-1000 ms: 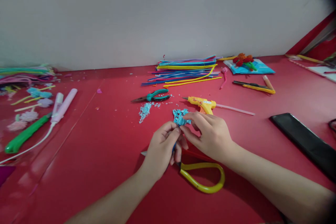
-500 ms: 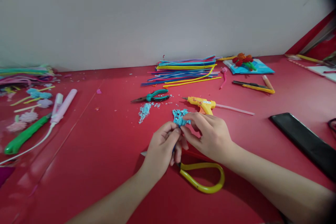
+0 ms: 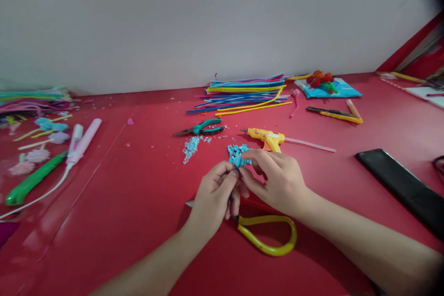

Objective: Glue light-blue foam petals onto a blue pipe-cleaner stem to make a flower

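Between my hands is a light-blue pipe-cleaner flower point(image 3: 236, 153) with a dark-blue stem. My left hand point(image 3: 218, 189) is closed around the stem just under the bloom, its thumb on top. My right hand point(image 3: 277, 175) pinches at the bloom's right side; its fingertips partly hide the petals. Below my hands lie scissors point(image 3: 277, 250) with yellow handles; the blades are mostly hidden under my left hand. A yellow hot glue gun point(image 3: 267, 136) rests just beyond my right hand. Teal-handled pliers point(image 3: 204, 127) lie farther off, beside a heap of light-blue fuzz clippings point(image 3: 190, 149).
Bundled pipe cleaners point(image 3: 243, 88) lie against the wall. To the right are a utility knife point(image 3: 333, 113), a blue packet point(image 3: 348, 89) with an orange-red flower, and a black phone point(image 3: 398, 185). At left lie a pink hair straightener point(image 3: 85, 141) and a green-handled tool point(image 3: 36, 178).
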Motion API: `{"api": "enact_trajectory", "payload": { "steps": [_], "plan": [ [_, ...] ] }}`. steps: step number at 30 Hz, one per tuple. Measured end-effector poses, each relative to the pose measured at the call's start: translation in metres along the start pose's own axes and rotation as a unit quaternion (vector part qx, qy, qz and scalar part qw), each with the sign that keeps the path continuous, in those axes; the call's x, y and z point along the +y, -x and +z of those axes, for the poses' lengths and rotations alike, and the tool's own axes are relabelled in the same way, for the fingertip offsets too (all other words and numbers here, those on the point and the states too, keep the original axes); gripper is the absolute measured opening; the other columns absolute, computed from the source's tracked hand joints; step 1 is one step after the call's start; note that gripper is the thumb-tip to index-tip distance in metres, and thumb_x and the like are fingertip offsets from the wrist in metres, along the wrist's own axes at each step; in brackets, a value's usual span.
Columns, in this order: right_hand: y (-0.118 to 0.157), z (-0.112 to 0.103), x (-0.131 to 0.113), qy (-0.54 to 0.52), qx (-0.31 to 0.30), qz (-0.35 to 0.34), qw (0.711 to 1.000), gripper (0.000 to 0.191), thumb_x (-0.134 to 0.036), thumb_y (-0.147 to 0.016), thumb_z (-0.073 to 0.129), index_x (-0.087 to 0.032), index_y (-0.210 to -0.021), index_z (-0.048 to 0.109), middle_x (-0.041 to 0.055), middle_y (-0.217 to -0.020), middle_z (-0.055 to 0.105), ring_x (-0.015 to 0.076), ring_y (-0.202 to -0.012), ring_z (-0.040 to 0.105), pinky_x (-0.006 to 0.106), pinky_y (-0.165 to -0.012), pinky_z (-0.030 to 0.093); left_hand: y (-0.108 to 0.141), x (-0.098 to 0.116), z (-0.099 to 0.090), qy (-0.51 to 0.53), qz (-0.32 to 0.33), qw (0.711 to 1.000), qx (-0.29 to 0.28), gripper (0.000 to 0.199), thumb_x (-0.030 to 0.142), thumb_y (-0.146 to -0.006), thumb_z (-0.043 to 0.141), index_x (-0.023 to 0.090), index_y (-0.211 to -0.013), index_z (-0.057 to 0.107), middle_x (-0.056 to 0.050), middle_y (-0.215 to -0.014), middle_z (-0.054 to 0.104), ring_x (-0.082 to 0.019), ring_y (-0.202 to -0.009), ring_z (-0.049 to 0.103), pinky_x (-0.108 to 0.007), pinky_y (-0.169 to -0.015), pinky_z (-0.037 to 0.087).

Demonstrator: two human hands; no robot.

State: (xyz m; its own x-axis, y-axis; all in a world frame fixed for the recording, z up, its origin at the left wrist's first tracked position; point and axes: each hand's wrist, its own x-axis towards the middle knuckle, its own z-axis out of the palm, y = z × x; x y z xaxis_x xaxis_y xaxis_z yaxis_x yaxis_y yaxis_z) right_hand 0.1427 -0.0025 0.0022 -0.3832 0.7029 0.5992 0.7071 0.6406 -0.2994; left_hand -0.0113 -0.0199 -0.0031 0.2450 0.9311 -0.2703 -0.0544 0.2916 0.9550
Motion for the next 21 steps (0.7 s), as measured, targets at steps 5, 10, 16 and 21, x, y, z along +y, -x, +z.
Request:
{"api": "enact_trajectory", "payload": {
  "steps": [5,10,16,21],
  "plan": [
    [0.000,0.001,0.000,0.002,-0.002,0.001,1.000,0.013,-0.024,-0.085,0.050,-0.018,-0.095,0.055,0.0001,-0.066,0.061,0.0111,-0.056,0.055,0.022,-0.055,0.038,0.000,0.000,0.000,-0.001,-0.002,1.000,0.004,0.020,0.036,-0.083,0.049,0.018,-0.074,0.048,0.003,-0.060,0.062,-0.003,-0.030,0.041,-0.014,-0.029,0.026],
    [0.001,0.000,0.000,-0.022,0.004,0.010,1.000,0.016,-0.025,-0.085,0.050,-0.018,-0.098,0.055,-0.0005,-0.064,0.059,0.0107,-0.055,0.054,0.022,-0.054,0.038,0.000,0.001,0.000,0.000,0.002,1.000,0.000,0.021,0.037,-0.085,0.047,0.019,-0.074,0.047,0.003,-0.059,0.061,-0.004,-0.030,0.041,-0.014,-0.029,0.027],
    [-0.001,-0.008,0.005,-0.146,0.019,0.127,0.981,0.009,-0.025,-0.085,0.050,-0.019,-0.088,0.055,-0.0027,-0.061,0.056,0.0092,-0.051,0.051,0.021,-0.052,0.039,0.001,0.001,-0.003,0.003,0.025,1.000,0.017,0.020,0.037,-0.085,0.049,0.018,-0.081,0.052,0.001,-0.068,0.062,-0.004,-0.034,0.043,-0.015,-0.031,0.029],
    [-0.009,-0.010,0.014,-0.213,-0.014,0.189,0.959,0.017,-0.028,-0.087,0.049,-0.018,-0.075,0.055,-0.0031,-0.059,0.052,0.0089,-0.049,0.045,0.021,-0.047,0.035,0.004,0.010,-0.005,-0.035,0.110,0.991,0.067,0.016,0.031,-0.086,0.050,0.018,-0.083,0.059,0.000,-0.072,0.059,-0.010,-0.059,0.055,-0.021,-0.058,0.046]
  ]
}}
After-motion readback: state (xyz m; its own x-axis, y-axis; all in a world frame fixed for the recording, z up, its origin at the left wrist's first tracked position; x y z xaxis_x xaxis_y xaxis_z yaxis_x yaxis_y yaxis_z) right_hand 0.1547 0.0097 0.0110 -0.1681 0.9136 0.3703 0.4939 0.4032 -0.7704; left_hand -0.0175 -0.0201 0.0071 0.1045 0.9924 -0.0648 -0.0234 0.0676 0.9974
